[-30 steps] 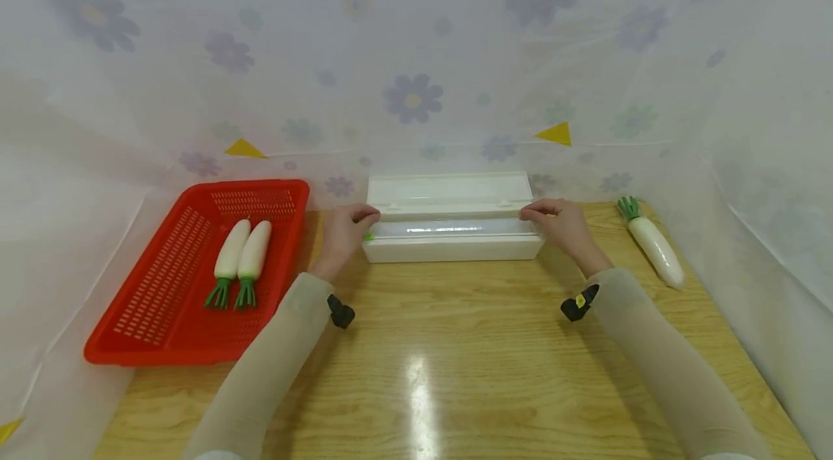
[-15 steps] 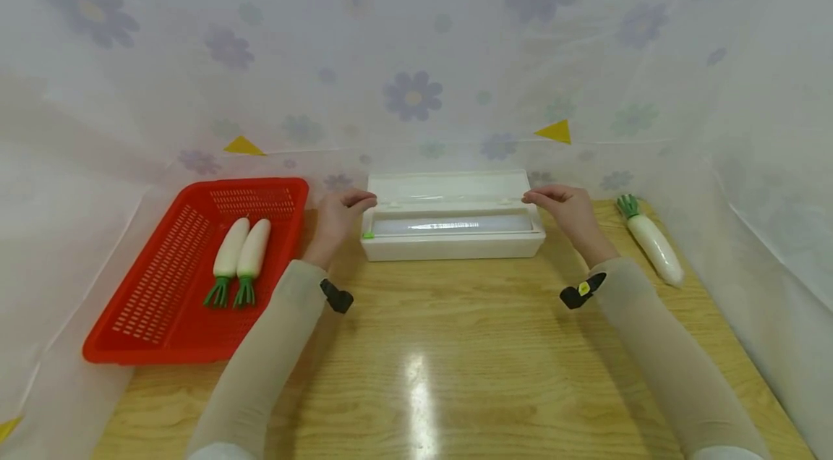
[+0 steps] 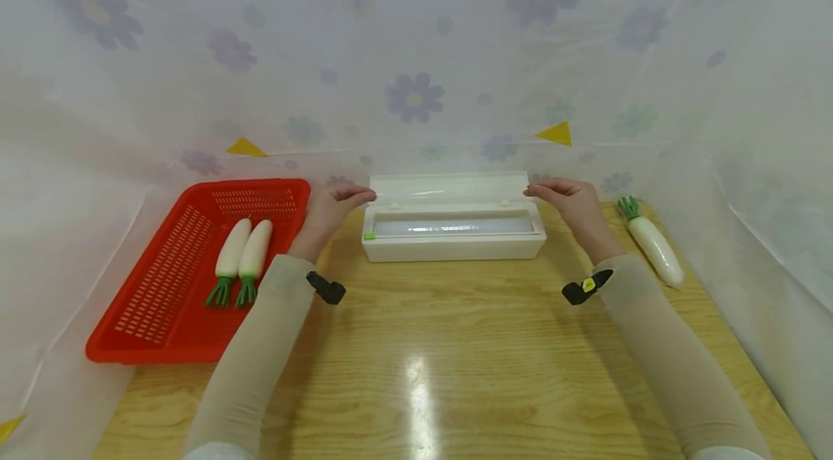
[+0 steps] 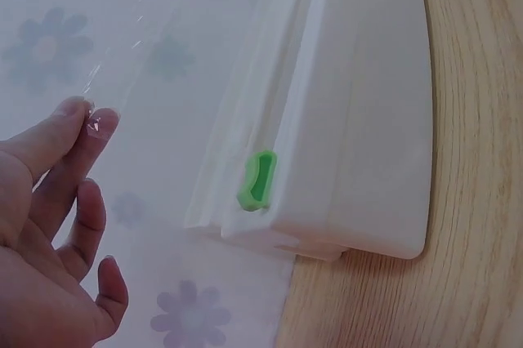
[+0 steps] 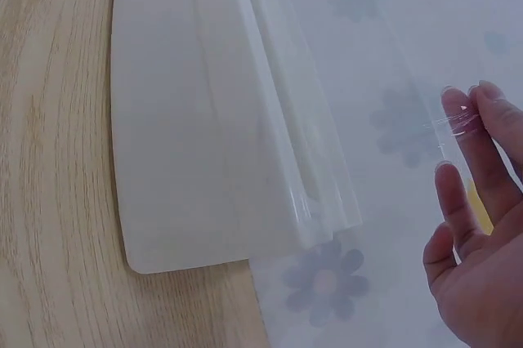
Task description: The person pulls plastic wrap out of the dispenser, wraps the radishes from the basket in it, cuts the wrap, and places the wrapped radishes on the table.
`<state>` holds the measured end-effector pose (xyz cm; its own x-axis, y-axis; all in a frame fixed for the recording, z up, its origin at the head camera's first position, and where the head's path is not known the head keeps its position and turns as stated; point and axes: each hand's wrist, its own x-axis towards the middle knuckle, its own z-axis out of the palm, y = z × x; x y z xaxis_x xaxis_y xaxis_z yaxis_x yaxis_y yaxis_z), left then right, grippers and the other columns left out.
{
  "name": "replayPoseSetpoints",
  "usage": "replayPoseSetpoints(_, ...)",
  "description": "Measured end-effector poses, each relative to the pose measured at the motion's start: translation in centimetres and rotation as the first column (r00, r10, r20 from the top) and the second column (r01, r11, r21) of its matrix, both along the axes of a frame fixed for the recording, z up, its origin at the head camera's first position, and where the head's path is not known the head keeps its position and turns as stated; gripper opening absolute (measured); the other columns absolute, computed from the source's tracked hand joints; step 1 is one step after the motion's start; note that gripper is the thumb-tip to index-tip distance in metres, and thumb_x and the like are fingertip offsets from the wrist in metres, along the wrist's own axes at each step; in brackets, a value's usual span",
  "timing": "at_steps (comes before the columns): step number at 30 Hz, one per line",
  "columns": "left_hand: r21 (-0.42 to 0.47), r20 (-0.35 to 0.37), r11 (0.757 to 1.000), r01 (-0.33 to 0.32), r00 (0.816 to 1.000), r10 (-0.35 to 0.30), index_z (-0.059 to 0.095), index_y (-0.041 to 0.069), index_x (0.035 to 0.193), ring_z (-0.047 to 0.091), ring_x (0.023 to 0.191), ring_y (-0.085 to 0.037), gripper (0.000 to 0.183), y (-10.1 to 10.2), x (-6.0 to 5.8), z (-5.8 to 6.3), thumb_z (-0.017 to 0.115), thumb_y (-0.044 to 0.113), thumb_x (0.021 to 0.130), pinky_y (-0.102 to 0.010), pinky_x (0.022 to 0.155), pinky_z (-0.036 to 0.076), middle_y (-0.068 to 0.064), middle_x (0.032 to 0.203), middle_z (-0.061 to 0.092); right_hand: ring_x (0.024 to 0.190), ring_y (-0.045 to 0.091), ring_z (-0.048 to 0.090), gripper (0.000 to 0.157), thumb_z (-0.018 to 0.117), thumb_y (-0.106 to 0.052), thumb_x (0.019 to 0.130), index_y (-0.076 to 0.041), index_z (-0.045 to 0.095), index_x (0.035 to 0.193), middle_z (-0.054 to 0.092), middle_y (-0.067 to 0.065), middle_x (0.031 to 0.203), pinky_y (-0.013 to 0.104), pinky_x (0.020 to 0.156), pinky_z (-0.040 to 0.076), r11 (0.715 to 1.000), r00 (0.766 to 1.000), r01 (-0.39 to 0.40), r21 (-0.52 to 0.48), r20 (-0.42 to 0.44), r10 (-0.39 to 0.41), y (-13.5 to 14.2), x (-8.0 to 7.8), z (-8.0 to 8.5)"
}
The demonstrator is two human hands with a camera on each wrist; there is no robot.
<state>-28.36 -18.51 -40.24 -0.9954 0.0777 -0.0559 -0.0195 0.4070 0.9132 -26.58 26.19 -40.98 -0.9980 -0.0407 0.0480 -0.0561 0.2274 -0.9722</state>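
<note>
At the back of the table stands a white cling film dispenser box [image 3: 453, 250], its lid [image 3: 449, 184] raised and a roll of film [image 3: 453, 226] inside. A green slider [image 4: 260, 180] sits at the box's left end. My left hand [image 3: 328, 218] pinches one corner of the clear cling film [image 4: 122, 74] between thumb and index finger, above and left of the box. On the other side, my right hand [image 3: 574, 213] pinches the opposite corner the same way. The film spans between both hands over the box and is nearly invisible in the head view.
A red plastic basket [image 3: 163, 351] on the left holds two white radishes [image 3: 244, 250] with green tops. Another radish [image 3: 656, 250], shiny on its surface, lies at the right edge of the wooden table [image 3: 481, 373]. A flower-patterned curtain [image 3: 416, 26] hangs behind the box.
Both hands have risen from the roll's ends toward the lid and spread slightly apart, drawing the film up with them. Box, basket and radishes have stayed in place.
</note>
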Motion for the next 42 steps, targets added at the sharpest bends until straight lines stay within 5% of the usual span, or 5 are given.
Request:
replayPoseSetpoints(7, 0.095, 0.012, 0.995, 0.022, 1.000, -0.024, 0.075, 0.008, 0.126, 0.060, 0.128, -0.025, 0.035, -0.2, 0.1, 0.8, 0.073, 0.030, 0.099, -0.049, 0.118, 0.037, -0.004, 0.123, 0.075, 0.116, 0.010, 0.062, 0.049, 0.075, -0.040, 0.096, 0.001, 0.074, 0.123, 0.077, -0.015, 0.103, 0.053, 0.117, 0.036, 1.000, 0.999, 0.022, -0.019, -0.049, -0.023, -0.3, 0.0, 0.6)
replayPoseSetpoints(18, 0.095, -0.040, 0.995, 0.009, 0.999, -0.006, 0.075, 0.006, 0.123, 0.060, 0.126, -0.025, 0.035, 0.0, 0.9, 2.9, 0.073, 0.032, 0.099, -0.048, 0.119, 0.036, -0.008, 0.122, 0.075, 0.113, 0.011, 0.063, 0.050, 0.075, -0.044, 0.095, -0.001, 0.075, 0.121, 0.078, -0.015, 0.100, 0.049, 0.113, 0.040, 0.998, 0.993, 0.052, 0.023, -0.109, -0.049, -0.4, 0.0, 2.3)
replayPoseSetpoints(24, 0.107, -0.076, 0.994, -0.011, 0.997, 0.019, 0.076, 0.005, 0.122, 0.062, 0.125, -0.024, 0.035, 0.3, 1.0, 4.3, 0.074, 0.031, 0.099, -0.046, 0.116, 0.040, -0.006, 0.116, 0.077, 0.113, 0.010, 0.063, 0.046, 0.075, -0.042, 0.095, -0.003, 0.077, 0.118, 0.078, -0.016, 0.097, 0.040, 0.109, 0.043, 0.997, 0.989, 0.072, 0.013, -0.130, -0.070, -0.5, 0.1, 3.4)
replayPoseSetpoints(42, 0.152, -0.213, 0.988, 0.031, 0.977, 0.002, 0.077, 0.003, 0.119, 0.065, 0.114, -0.019, 0.036, -0.5, 1.4, 7.2, 0.076, 0.031, 0.097, -0.042, 0.106, 0.048, 0.003, 0.106, 0.079, 0.114, 0.014, 0.065, 0.039, 0.079, -0.030, 0.094, 0.003, 0.077, 0.114, 0.079, -0.008, 0.097, 0.044, 0.116, 0.039, 0.994, 0.973, 0.045, -0.095, -0.221, -0.065, -1.0, 0.2, 7.2)
